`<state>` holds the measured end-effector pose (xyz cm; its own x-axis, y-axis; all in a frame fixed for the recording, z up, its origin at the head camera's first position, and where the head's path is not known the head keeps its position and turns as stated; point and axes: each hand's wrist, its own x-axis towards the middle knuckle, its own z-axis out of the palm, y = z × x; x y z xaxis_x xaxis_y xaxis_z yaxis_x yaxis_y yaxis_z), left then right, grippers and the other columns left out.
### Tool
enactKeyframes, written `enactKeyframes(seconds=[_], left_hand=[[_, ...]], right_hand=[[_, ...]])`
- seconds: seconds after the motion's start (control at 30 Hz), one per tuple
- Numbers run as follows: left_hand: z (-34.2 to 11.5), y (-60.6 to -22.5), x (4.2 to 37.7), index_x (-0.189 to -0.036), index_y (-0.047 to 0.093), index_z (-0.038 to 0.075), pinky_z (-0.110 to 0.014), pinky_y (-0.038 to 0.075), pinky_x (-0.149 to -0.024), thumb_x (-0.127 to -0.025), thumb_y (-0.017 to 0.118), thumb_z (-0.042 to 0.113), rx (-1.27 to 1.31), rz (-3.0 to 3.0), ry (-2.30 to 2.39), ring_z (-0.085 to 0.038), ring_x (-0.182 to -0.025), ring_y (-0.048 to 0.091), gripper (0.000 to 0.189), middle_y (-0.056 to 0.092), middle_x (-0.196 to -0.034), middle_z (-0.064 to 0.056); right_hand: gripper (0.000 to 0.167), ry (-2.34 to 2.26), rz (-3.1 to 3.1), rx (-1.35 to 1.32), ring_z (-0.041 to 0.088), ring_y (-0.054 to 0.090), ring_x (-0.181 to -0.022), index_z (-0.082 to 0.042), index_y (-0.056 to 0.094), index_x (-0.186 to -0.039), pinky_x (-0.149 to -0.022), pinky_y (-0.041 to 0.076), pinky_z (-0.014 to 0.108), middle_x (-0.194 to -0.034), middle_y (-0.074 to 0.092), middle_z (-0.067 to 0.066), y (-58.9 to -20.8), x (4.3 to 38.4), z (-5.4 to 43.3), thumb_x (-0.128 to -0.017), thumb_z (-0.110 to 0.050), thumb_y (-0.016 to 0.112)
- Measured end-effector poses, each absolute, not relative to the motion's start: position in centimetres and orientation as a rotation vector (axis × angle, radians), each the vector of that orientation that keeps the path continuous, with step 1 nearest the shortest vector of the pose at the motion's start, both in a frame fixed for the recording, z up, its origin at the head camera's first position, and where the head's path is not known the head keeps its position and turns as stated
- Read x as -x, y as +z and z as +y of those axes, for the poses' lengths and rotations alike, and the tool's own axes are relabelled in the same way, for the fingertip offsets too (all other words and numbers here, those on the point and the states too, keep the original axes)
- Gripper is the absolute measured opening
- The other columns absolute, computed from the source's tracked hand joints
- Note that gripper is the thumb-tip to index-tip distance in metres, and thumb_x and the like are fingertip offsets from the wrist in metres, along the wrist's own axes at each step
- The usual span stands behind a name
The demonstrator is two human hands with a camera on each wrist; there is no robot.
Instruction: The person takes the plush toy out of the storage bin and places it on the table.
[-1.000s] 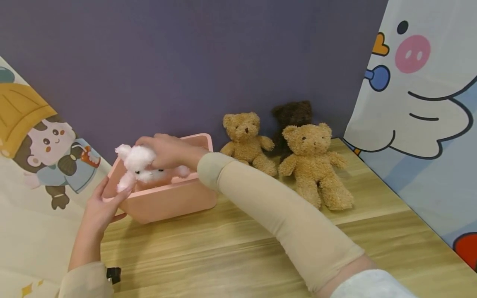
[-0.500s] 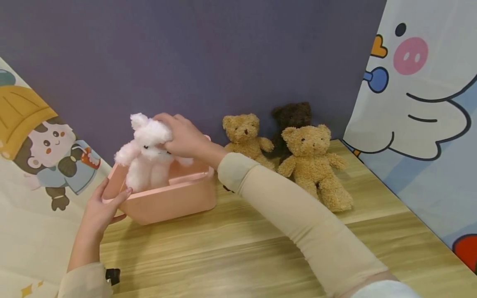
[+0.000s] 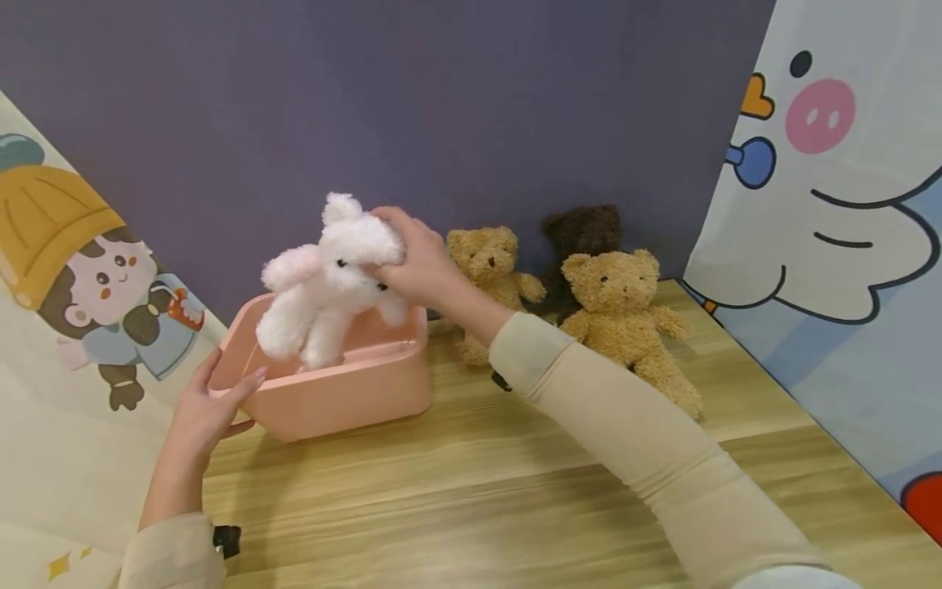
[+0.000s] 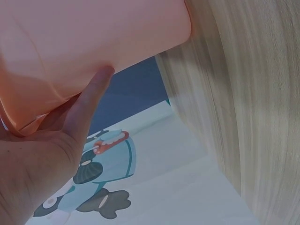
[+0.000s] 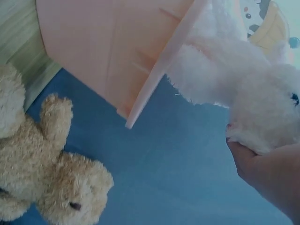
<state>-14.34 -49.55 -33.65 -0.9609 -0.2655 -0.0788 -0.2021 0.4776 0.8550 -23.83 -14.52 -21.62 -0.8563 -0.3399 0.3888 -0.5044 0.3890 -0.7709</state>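
A white fluffy plush toy (image 3: pixel 356 241) with pinkish arms is held over the pink bin (image 3: pixel 346 401), its legs overlapping the opening in the head view. My right hand (image 3: pixel 423 262) grips the side of its head, fingers behind and thumb near the face. In the right wrist view the plush fur (image 5: pixel 262 108) hides most of the fingers. My left hand (image 3: pixel 202 413) holds the bin's left end, thumb on the rim. The left wrist view shows that hand (image 4: pixel 51 154) against the bin wall (image 4: pixel 108 33).
Two tan teddy bears (image 3: pixel 493 254) (image 3: pixel 614 282) sit right of the bin, partly behind my right arm. A dark brown bear (image 3: pixel 589 229) is behind them at the dark wall (image 3: pixel 441 98). Cartoon panels (image 3: pixel 110 286) flank the wooden table (image 3: pixel 412 499).
My right hand has lifted the plush toy up out of the bin and moved it to the right, bringing its body and legs into view. My left hand stays on the bin.
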Motion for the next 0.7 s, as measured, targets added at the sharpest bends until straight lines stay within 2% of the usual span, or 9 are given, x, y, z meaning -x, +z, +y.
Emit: enactKeyframes(seconds=[0.3, 0.7], left_hand=[[-49.7, -33.8, 14.4, -0.171, -0.012, 0.024, -0.042, 0.069, -0.077, -0.103, 0.064, 0.052, -0.402, -2.637, -1.517, -0.057, -0.154, 0.03, 0.107, -0.002, -0.178, -0.027], [-49.9, -34.0, 14.6, -0.171, -0.012, 0.022, -0.043, 0.069, -0.075, -0.1, 0.067, 0.058, -0.385, -2.643, -1.499, -0.058, -0.152, 0.033, 0.113, 0.003, -0.177, -0.029]], right_hand=[[0.071, 1.785, -2.243, -0.68, 0.031, 0.061, -0.132, -0.027, 0.049, -0.155, -0.097, 0.065, 0.045, -0.152, 0.055, 0.011, -20.6, 22.9, -8.6, -0.094, -0.016, 0.083], [0.07, 1.751, -2.15, -0.668, 0.028, 0.056, -0.134, -0.022, 0.042, -0.16, -0.11, 0.055, 0.052, -0.151, 0.05, 0.014, -20.2, 21.2, -0.1, -0.099, -0.016, 0.075]])
